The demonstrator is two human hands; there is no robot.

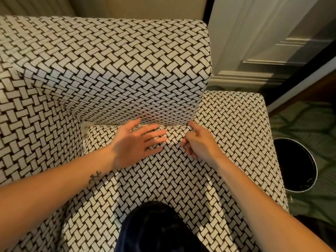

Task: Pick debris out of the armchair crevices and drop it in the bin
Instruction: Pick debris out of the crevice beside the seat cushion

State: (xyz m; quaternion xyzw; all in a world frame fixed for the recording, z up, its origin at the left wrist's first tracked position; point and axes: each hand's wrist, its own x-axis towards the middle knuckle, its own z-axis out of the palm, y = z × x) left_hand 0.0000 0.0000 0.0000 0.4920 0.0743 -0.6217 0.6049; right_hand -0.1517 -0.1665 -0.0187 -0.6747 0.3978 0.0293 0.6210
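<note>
while the left hand (138, 142) lies flat with fingers straight and spread on the seat cushion (163, 179) of the black-and-white basket-weave fabric armchair (45, 124), its fingertips are just short of the crevice (169, 125) under the back cushion (118, 70). the right hand (198, 142) sits just beside it, fingers curled in, with one fingertip touching the crevice at the corner by the right armrest (236, 124). whether it pinches any debris i cannot tell; nothing that small shows clearly. the round black bin (315, 171) stands on the green patterned carpet (309, 124) beyond that armrest, well apart from the right hand and to its right. a dark-clothed knee (154, 224) rests on the seat's front.
</note>
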